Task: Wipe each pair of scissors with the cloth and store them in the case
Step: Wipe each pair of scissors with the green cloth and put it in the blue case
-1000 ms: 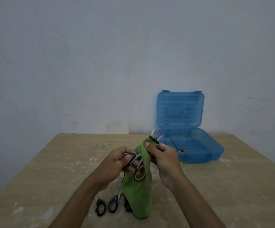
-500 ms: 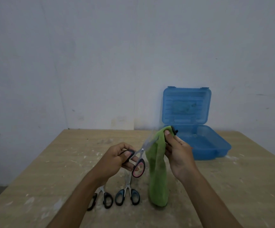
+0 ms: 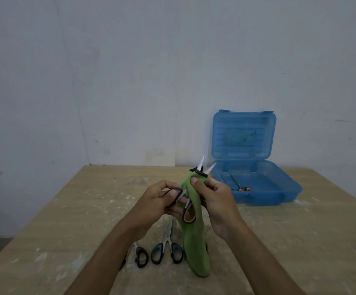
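My left hand (image 3: 160, 201) grips the black and red handles of a pair of scissors (image 3: 188, 216). Its spread blade tips (image 3: 204, 166) stick out above the green cloth (image 3: 196, 241). My right hand (image 3: 215, 201) pinches the cloth around the blades; the cloth hangs down to the table. Two more pairs lie on the table below my hands: a blue-handled pair (image 3: 167, 248) and a black-handled pair (image 3: 140, 253), partly hidden by my left forearm. The blue case (image 3: 258, 194) stands open at the back right with a small orange-handled pair (image 3: 240, 186) inside.
The wooden table (image 3: 66, 220) is flecked with white paint and ends at a pale wall behind. The case's lid (image 3: 244, 135) stands upright against that wall. A dark object peeks out behind the cloth's lower edge (image 3: 206, 249).
My right hand slid the cloth back down the blades toward the handles, so the blade tips now stick out above it. The view shifted slightly.
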